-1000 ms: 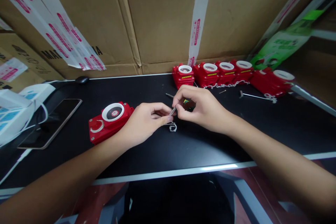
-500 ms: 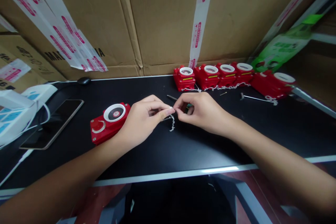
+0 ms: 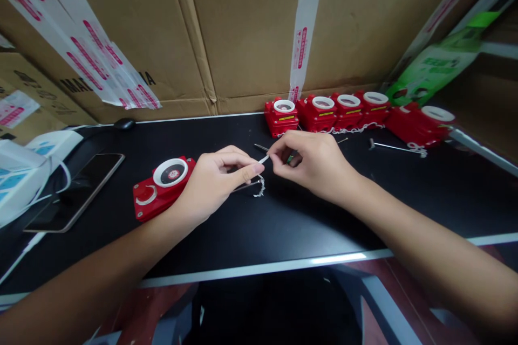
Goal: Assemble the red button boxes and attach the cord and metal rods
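Between my two hands runs a short stretch of thin white cord (image 3: pixel 264 159). My left hand (image 3: pixel 218 178) pinches it between thumb and forefinger, and a loose curl of it hangs below the fingertips. My right hand (image 3: pixel 311 153) grips the other end in a pinch. A thin metal rod (image 3: pixel 246 186) shows by the hanging curl, partly hidden behind my left hand. Beside my left wrist lies a red box with a round white ring (image 3: pixel 156 202), its right side covered by the hand. Behind my right hand, the tip of a slim pointed tool (image 3: pixel 261 147) shows.
Several red boxes with white rings (image 3: pixel 282 122) line the back of the black table (image 3: pixel 259 237). A small metal hammer (image 3: pixel 396 147) lies at right, near a green bottle (image 3: pixel 437 70). At left are a phone (image 3: pixel 76 194) and a white power strip (image 3: pixel 60 143). Cardboard boxes (image 3: pixel 243 27) stand behind.
My hands have moved slightly apart, so more of the white cord shows between the fingertips. The hanging curl has swung left, and more of the metal rod is visible.
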Tool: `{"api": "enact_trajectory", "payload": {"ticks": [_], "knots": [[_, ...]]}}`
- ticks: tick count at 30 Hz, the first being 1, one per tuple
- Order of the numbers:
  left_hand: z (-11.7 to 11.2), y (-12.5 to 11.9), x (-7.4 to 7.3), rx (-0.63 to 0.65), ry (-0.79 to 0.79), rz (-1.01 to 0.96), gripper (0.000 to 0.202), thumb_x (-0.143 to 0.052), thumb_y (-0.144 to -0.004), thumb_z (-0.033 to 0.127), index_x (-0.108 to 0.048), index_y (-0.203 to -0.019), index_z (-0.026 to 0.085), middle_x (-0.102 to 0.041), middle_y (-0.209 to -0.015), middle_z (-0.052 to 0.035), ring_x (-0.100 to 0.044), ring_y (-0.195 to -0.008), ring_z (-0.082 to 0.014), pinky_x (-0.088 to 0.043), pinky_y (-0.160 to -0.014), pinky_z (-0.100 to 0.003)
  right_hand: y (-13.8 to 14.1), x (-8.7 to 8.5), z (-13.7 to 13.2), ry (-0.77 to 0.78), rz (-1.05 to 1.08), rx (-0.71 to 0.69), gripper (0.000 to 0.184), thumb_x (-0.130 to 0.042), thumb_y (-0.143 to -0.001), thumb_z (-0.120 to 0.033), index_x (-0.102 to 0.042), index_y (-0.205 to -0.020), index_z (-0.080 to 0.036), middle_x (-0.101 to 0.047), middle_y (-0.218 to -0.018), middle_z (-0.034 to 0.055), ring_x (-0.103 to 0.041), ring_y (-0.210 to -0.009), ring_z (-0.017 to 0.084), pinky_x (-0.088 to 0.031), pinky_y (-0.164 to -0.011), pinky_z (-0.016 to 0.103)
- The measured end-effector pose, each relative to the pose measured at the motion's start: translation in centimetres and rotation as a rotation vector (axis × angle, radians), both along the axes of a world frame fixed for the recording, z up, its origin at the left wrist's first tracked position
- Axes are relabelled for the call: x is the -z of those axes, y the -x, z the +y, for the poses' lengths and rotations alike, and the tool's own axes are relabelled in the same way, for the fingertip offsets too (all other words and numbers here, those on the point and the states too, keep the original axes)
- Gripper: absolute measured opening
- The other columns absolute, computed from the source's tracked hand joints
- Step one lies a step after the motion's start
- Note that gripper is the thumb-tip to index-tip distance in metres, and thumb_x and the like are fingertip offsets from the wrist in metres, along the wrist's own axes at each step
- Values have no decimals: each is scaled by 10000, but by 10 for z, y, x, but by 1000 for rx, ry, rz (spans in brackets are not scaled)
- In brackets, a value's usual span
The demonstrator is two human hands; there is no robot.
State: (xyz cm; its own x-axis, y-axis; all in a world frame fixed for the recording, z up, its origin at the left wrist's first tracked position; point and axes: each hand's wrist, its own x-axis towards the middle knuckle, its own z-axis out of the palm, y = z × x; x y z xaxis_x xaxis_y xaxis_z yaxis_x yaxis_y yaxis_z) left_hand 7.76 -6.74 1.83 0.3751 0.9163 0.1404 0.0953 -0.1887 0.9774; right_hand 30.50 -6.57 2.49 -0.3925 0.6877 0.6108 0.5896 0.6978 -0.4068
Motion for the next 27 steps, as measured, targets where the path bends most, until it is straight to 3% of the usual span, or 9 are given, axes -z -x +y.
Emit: {"api": "enact_trajectory", "payload": {"ticks": [5, 13, 18, 22, 27], "knots": [[2, 1, -1, 55, -35, 95, 187, -812, -903, 376, -843, -916, 191, -715, -993, -64, -653, -919, -178, -489, -841, -317, 0, 0, 1, 31, 50, 63, 58, -707, -866, -126, -724, -860, -181, -745, -786, 20, -686, -661, 153, -552, -634, 276], [4, 3, 0, 70, -54, 88, 202, -842, -881, 362, -813, -801, 179, -692, -894, -36, -624, -847, -149, -459, -772, -289, 0, 3, 4, 32, 40, 66, 53, -729, -846, -98, -738, -843, -150, -746, -768, 20, -692, -651, 138, -535, -622, 243], [3, -1, -1, 15, 101, -125, 151, -853, -873, 339, -849, -891, 188, -673, -945, -32, -619, -867, -130, -477, -781, -263, 0, 6, 2, 37, -95, -66, 103, -725, -823, -37, -715, -833, -139, -699, -758, 12, -646, -645, 122, -508, -625, 229], [2, -4, 1, -33, 109, -157, 144, -862, -863, 318, -852, -902, 179, -663, -928, -28, -600, -803, -107, -479, -737, -244, 4, 6, -5, -3, -165, -188, 92, -660, -899, -38, -715, -898, -113, -673, -820, 33, -621, -684, 121, -506, -653, 235], [2, -5, 4, -25, 128, -151, 194, -867, -857, 305, -846, -991, 166, -731, -929, -44, -636, -796, -109, -510, -746, -234, 3, 7, -5, -36, -132, -126, 73, -661, -910, -66, -725, -926, -100, -677, -825, 50, -625, -685, 134, -510, -646, 253]]}}
